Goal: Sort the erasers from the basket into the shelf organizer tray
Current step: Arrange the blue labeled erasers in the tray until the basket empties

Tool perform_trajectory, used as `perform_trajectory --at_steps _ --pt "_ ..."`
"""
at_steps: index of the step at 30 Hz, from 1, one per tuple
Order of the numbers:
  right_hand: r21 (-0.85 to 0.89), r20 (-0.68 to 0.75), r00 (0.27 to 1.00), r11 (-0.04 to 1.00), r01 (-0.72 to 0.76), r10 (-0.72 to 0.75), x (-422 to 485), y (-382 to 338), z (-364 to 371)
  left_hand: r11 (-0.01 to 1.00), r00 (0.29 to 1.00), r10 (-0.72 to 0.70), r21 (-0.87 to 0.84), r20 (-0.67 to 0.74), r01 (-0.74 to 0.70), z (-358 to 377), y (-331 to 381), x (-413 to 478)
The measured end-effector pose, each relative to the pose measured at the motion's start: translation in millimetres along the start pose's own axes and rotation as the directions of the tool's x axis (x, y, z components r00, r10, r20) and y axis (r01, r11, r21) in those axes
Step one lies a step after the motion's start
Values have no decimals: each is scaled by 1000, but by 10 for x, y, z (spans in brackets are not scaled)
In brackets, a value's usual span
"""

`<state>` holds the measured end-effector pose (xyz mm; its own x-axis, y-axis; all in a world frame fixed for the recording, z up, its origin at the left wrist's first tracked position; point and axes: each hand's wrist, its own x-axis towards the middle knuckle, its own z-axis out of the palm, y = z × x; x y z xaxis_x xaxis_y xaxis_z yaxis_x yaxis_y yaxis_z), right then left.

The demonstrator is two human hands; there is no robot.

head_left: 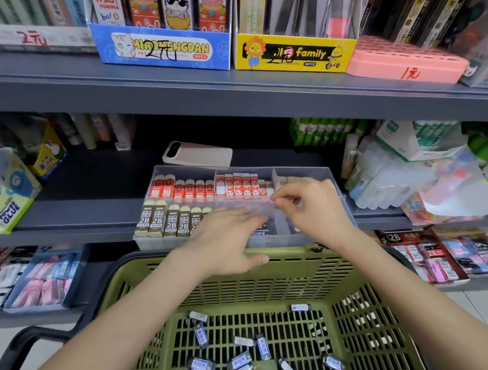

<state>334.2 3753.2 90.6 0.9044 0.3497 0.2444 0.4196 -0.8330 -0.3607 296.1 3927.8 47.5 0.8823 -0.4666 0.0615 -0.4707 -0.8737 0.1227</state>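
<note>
The tray [337, 190] is sitting at the front edge of the middle shelf [91, 211], its long axis running along that edge. The basket [302, 255] is sitting just below it, far rim almost under the tray's front wall.

The erasers [240, 362] are lying flat on the basket floor, mostly toward its near side. They are scattered, and their long axes are pointing every which way.

In the tray's back row, red erasers [178, 189] are standing on end side by side. In the front-left compartment, 2B erasers [163, 220] are standing on end too, leaning slightly back with their labels facing the front.

The left hand [227, 239] is reaching over the tray's front-middle, palm down with fingers straight and together, and the thumb is hanging by the basket rim. The right hand [309, 205] is over the tray's right part, thumb and forefinger pinching one end of a clear strip [256, 210]. The strip is lying crosswise between the hands and is too blurred to identify.

A phone [197, 153] is lying face down behind the tray.
</note>
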Motion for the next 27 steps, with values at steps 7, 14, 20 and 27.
perform_trajectory --at_steps 7,14,20,27 --pt "455 26 1000 890 -10 -3 -612 -90 -173 1000 1000 -3 -26 -31 2 -153 36 -71" --pt "118 623 772 961 -249 123 -1503 327 658 955 867 -70 -285 -493 -85 197 396 -906" --pt "-243 758 600 964 -106 257 -1950 436 1410 951 910 -116 -220 399 217 1175 591 -1166" --pt "-234 704 661 963 -130 260 -2202 412 1723 995 885 -25 -73 466 67 1741 580 -1045"
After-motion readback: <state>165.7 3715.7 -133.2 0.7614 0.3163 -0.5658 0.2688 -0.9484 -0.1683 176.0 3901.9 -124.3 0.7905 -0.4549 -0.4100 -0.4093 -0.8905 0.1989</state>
